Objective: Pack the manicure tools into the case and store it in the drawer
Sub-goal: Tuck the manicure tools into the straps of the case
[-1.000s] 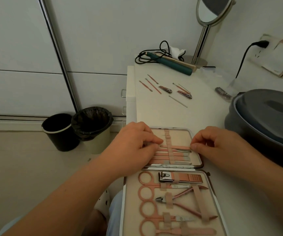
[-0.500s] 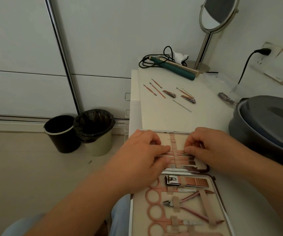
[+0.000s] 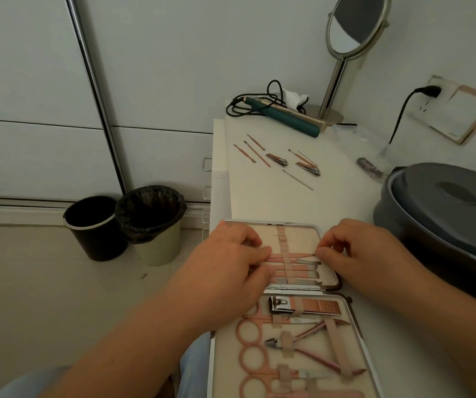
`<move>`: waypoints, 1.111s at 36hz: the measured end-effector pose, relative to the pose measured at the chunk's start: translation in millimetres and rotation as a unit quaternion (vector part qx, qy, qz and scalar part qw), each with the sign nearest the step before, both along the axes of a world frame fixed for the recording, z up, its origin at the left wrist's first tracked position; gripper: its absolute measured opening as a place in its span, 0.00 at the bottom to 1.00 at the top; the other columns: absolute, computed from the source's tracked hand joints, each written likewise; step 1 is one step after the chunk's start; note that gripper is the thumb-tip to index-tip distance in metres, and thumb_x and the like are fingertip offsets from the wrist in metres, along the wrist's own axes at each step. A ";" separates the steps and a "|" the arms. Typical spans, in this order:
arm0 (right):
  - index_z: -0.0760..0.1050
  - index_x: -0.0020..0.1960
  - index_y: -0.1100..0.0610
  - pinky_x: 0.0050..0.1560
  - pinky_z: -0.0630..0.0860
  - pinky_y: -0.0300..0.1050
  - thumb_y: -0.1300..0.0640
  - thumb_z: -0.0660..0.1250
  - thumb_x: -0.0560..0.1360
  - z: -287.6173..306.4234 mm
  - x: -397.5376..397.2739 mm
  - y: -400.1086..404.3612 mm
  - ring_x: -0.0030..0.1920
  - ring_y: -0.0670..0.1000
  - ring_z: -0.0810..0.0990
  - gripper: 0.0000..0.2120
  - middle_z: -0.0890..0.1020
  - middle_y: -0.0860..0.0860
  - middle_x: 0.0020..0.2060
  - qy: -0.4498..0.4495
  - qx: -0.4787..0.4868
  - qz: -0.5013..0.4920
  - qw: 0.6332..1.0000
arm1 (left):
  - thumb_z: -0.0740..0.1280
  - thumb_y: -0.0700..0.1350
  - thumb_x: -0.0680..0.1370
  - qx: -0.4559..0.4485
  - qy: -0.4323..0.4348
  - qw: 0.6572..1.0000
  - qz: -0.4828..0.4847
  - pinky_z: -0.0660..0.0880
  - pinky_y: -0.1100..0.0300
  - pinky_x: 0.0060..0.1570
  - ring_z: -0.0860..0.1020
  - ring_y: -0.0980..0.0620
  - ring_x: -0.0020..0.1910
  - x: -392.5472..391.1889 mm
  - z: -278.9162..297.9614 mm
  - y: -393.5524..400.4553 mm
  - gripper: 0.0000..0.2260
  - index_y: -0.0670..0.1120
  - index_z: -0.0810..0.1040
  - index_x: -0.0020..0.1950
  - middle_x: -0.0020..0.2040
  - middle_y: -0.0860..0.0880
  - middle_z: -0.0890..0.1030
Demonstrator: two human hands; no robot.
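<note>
An open manicure case (image 3: 300,234) lies flat on the white desk in front of me, rose-gold tools strapped in both halves. On the far half, my left hand (image 3: 231,262) and my right hand (image 3: 360,251) pinch the two ends of a thin rose-gold tool (image 3: 297,256) that runs under the centre strap. The near half holds a nail clipper (image 3: 305,306), nippers and scissors. Loose tools (image 3: 277,159) lie farther back on the desk: several thin sticks and two small clippers.
A grey lidded basin (image 3: 446,208) stands at the right. At the back are a green hair iron with cable (image 3: 285,116), a round mirror (image 3: 351,24) and a plugged wall socket. Drawer handles (image 3: 206,168) show on the desk's left side. Two bins (image 3: 125,219) stand on the floor.
My head has tilted, shifting the view slightly. Both hands stay on the far half of the case; the right hand has shifted slightly to the tool's right tip.
</note>
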State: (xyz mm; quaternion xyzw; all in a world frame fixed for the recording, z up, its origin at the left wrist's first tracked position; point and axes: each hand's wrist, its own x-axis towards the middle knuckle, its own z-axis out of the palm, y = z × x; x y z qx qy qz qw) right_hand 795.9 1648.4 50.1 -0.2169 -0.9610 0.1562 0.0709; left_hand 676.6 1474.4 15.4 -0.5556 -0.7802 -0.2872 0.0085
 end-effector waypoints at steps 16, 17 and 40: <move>0.74 0.41 0.43 0.36 0.67 0.31 0.48 0.63 0.74 -3.4 4.0 2.2 0.39 0.40 0.73 0.04 0.74 0.40 0.38 0.004 -0.007 0.000 1.000 | 0.62 0.52 0.75 0.028 -0.019 0.999 0.027 0.64 0.66 0.57 0.66 0.61 0.57 2.7 0.6 1.0 0.14 0.51 0.78 0.59 0.56 0.58 0.73; 0.75 0.42 0.43 0.37 0.68 0.33 0.47 0.63 0.74 -2.5 4.5 2.9 0.39 0.40 0.73 0.04 0.74 0.40 0.39 0.003 0.004 -0.001 1.000 | 0.62 0.52 0.75 0.031 -0.024 0.999 0.030 0.64 0.66 0.57 0.66 0.61 0.56 2.8 0.9 0.8 0.14 0.51 0.78 0.58 0.56 0.58 0.74; 0.73 0.40 0.45 0.38 0.68 0.33 0.49 0.62 0.75 -9.8 4.4 0.9 0.40 0.41 0.74 0.05 0.75 0.42 0.39 0.029 -0.007 0.008 1.000 | 0.64 0.49 0.75 0.084 -0.085 0.992 0.045 0.59 0.63 0.67 0.69 0.66 0.51 2.0 0.7 0.3 0.11 0.51 0.80 0.56 0.51 0.59 0.77</move>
